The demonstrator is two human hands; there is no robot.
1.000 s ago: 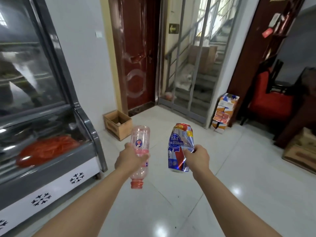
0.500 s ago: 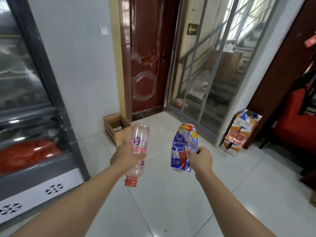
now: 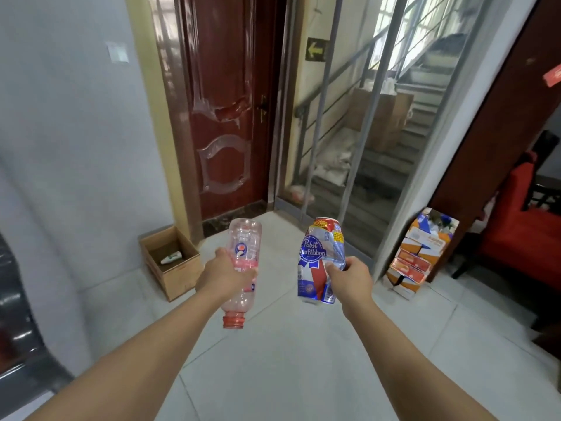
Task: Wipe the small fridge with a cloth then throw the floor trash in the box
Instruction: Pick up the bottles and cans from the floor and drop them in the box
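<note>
Box (image 3: 170,262) now nearer, lower left of frame; fridge nearly gone. Bottle (image 3: 243,268) gripped in left hand (image 3: 221,275), can (image 3: 318,262) in right hand (image 3: 352,281); drop judged next.

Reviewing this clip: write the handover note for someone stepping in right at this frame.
Left hand grips the empty plastic bottle, neck down. Right hand holds the crushed beer can.
The open cardboard box sits on the floor by the wall, ahead and left, with one small item inside.
Done: both pieces picked up. Fridge wiping cannot be judged from here.
Left: drop the bottle and can into the box.
</note>
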